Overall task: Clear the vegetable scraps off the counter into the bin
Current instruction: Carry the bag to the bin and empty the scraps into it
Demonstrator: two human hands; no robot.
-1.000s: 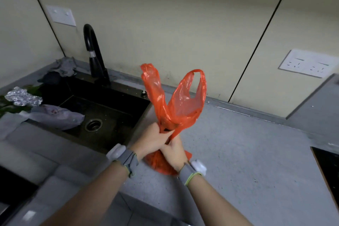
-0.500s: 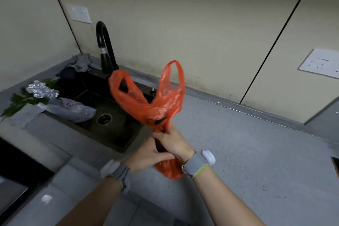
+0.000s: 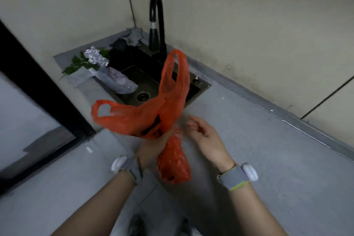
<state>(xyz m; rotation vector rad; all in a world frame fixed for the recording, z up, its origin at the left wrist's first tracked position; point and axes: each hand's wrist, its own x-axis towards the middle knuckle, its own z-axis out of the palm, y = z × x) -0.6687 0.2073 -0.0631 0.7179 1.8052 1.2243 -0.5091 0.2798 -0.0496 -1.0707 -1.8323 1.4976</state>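
Head view: left hand (image 3: 153, 145) grip clenches orange bag (image 3: 151, 119) neck; right hand (image 3: 203, 134) open beside it.

A single wide-angle view from the person's head looks steeply down and forward over the grey desk (image 3: 268, 159), close above both forearms. It faces the far wall, with the sink (image 3: 145, 74) far left; the frame edges bow.
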